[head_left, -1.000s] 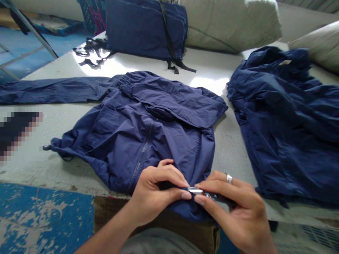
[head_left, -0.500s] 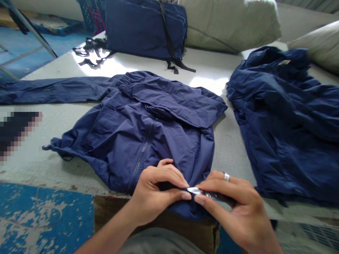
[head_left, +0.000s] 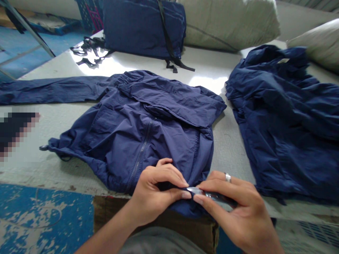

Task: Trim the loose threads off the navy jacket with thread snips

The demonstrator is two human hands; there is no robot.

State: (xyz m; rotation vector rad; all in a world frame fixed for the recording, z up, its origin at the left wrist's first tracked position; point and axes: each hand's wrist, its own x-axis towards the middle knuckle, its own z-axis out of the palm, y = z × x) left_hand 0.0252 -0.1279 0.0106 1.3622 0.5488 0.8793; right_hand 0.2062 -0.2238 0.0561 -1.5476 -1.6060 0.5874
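A navy blue zip jacket (head_left: 116, 127) lies spread on the table, one sleeve stretched out to the left and its lower hem hanging over the front edge. My left hand (head_left: 159, 192) pinches the hem between thumb and fingertips, right of the zip. In my right hand (head_left: 235, 208) is a small tool with a shiny pointed metal tip and a dark body, which looks like thread snips (head_left: 194, 190). The tip touches or nearly touches the cloth at my left fingertips. My fingers hide most of the tool and the pinched spot.
A second navy jacket (head_left: 286, 134) lies bunched at the right of the white table (head_left: 212, 61). At the back stand a folded navy stack (head_left: 143, 28) with a black strap and a large pale sack (head_left: 230, 24). Black straps (head_left: 90, 51) lie at the back left. Below the edge is a cardboard box (head_left: 111, 215).
Both hands keep nearly the same grip at the hem. The whole view has shifted very slightly; the jackets have not visibly moved on the table.
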